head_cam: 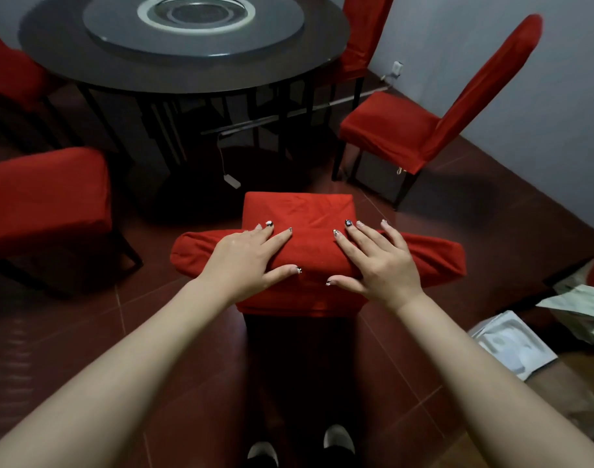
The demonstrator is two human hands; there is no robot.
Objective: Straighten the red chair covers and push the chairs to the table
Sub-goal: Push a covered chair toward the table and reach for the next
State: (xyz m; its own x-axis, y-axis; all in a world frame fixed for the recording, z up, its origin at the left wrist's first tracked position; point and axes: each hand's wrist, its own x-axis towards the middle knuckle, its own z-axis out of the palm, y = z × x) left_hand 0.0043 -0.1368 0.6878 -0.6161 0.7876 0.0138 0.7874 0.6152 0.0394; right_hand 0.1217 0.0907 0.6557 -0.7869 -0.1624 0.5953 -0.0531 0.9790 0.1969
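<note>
Here both hands lie on top of a chair back: the left hand (246,261) and the right hand (378,265) rest near each other, fingers (278,236) stretched out and released, thumbs spread on the near face, grasping nothing. The red chair cover (315,251) lies directly under the fingers. The seat (299,207) shows just beyond the fingertips, and the round tabletop (69,62) stands well beyond that.

We count five chairs in red covers: a near chair (299,211), a left chair (45,197), a far left chair (8,72), a right chair (390,130) and a back chair (363,32). There is one round table (52,52) and one turntable (272,28). We see two hands, a left hand (245,258) and a right hand (380,261), and two shoes (337,437).
</note>
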